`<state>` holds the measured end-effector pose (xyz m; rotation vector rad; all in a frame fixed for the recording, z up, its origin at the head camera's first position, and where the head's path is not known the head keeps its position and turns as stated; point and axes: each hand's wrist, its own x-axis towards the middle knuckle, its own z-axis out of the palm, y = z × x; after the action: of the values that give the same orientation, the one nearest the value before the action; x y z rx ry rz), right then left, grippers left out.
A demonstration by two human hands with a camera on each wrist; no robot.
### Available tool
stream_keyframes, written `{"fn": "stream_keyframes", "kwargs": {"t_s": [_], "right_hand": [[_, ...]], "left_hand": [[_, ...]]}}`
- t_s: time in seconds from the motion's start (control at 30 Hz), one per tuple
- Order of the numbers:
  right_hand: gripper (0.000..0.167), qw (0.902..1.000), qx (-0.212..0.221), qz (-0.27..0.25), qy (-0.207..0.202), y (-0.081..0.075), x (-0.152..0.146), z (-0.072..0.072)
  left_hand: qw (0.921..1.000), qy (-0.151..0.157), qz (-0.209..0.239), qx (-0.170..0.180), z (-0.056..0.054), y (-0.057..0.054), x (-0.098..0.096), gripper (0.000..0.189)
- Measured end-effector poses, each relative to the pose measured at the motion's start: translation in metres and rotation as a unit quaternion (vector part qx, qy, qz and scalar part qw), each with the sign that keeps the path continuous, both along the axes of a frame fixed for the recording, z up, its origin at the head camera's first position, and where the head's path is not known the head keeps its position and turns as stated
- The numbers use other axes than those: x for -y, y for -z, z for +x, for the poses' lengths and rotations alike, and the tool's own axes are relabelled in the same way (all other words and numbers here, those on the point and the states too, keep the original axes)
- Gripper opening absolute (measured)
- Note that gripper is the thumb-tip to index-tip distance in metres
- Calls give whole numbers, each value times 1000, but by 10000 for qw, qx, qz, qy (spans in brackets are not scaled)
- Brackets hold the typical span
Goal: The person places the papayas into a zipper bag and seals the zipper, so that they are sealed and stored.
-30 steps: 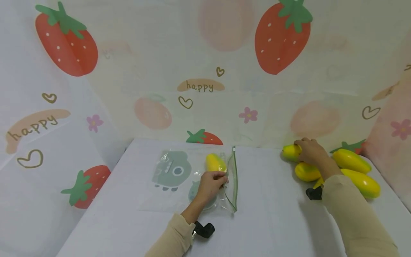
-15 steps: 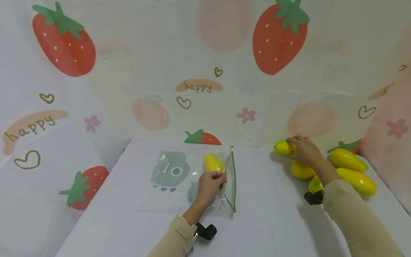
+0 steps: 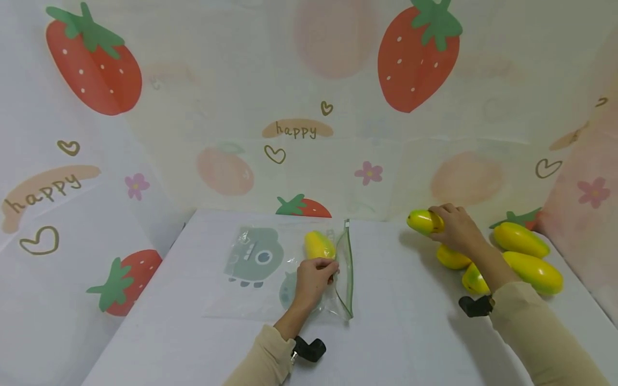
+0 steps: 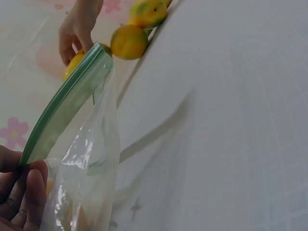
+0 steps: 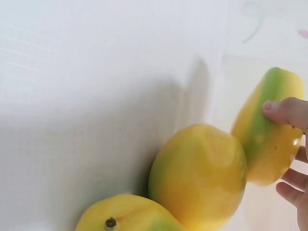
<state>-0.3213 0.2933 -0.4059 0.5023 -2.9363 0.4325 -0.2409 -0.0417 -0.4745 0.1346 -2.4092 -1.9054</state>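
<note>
My right hand (image 3: 456, 228) grips a yellow-green papaya (image 3: 422, 221), held above the table at the back right. In the right wrist view the thumb presses on this papaya's (image 5: 269, 130) green streak, and fingers show along its far side. My left hand (image 3: 315, 279) pinches the edge of a clear zip bag (image 3: 345, 289) that lies flat with its mouth toward the right. Close by, in the left wrist view, the green zip strip (image 4: 67, 101) bows up from thumb and finger. Another papaya (image 3: 318, 245) is inside the bag near its mouth.
Several more papayas lie at the right: one (image 3: 453, 257) below my right hand, one (image 3: 475, 280) by the wrist, and two longer ones (image 3: 520, 239) farther right. A black wrist camera (image 3: 309, 348) sits on each wrist. Printed sheets (image 3: 410, 161) stand behind the white table (image 3: 386, 332).
My right hand has lifted the papaya off the pile and moved it a little left. The left hand keeps its hold on the bag; the view has shifted slightly.
</note>
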Motion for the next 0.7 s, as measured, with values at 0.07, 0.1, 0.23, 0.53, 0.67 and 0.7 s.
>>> {"fn": "stream_keyframes", "kwargs": {"t_s": [0.07,0.1,0.23,0.53,0.67,0.7], "right_hand": [[60,9999,27,-133,28,-1,1,3],[61,9998,57,-210,40,-2,2,4],[62,9984,224,-506,88,-4,5,7],[65,9946,433,-938,117,-7,10,13],[66,9928,485,-1085,129,-8,14,16],[65,9923,509,-1117,132,-9,16,17]], "left_hand": [[10000,22,43,-5,-1,0,0,18],[10000,40,52,-16,-1,0,0,18],[9999,103,112,-30,-1,1,1,18],[9997,203,167,16,-1,1,2,20],[9996,193,207,15,0,1,3,18],[9996,191,219,7,0,1,3,18]]}}
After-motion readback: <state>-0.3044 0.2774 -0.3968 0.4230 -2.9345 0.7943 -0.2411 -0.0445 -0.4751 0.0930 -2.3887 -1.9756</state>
